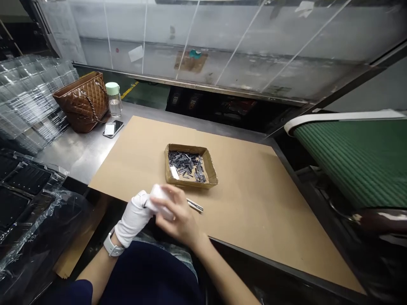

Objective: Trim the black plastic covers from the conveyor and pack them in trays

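Note:
My left hand [135, 214] wears a white glove, with a pale watch on the wrist. Its fingers are closed near a small dark edge, and what they hold is mostly hidden. My bare right hand [179, 218] is curled around a blurred white thing [162, 201], right against the left hand; whether it is cloth or a part, I cannot tell. Just beyond the hands stands a shallow cardboard box [190, 184] holding many small dark, bar-like pieces [184, 162]. A slim white pen-like tool [195, 206] lies beside my right hand.
Brown cardboard [254, 190] covers the table. At the left are a brown quilted bag [84, 101], a bottle [114, 101], a phone [113, 128] and stacked clear trays [28, 101]. A green conveyor belt [356, 161] runs at the right; a hanging panel [222, 46] spans the back.

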The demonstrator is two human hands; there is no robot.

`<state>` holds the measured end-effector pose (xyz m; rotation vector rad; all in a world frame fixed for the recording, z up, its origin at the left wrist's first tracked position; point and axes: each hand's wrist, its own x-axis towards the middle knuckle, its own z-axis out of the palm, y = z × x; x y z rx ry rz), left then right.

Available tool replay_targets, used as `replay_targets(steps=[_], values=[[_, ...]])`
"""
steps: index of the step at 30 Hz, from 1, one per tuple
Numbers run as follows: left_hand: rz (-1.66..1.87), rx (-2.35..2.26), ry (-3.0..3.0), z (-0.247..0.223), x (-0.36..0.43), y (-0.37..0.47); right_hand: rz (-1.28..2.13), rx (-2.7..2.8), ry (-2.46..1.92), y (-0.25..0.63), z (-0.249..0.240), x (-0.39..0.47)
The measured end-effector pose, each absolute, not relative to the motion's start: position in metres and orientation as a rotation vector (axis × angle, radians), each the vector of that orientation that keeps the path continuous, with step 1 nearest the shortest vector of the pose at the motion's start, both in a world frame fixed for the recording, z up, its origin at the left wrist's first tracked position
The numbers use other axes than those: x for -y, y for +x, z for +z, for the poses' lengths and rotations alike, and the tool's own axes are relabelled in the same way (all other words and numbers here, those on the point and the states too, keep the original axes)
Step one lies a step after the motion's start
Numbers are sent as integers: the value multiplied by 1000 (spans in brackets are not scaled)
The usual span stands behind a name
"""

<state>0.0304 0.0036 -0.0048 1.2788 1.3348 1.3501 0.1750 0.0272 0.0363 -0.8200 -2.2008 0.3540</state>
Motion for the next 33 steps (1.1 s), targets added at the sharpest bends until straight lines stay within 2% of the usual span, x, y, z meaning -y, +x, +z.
replay_targets(steps=[5,15,24,29,33], values=[[1296,-1411,1464,-12,-1,29,185,2261,-769,182,39,-36],[1258,-1441,1546,-13,2,23,140,2355,-658,183,47,-38],[1267,-1292,1509,-8,7,27,412,2449,-400,193,54,-48],[1301,-1391,1383,-5,9,33,618,2245,-570,194,53,-46],[1350,-1302,1238,-6,13,34,727,2199,-572,193,51,-41]])
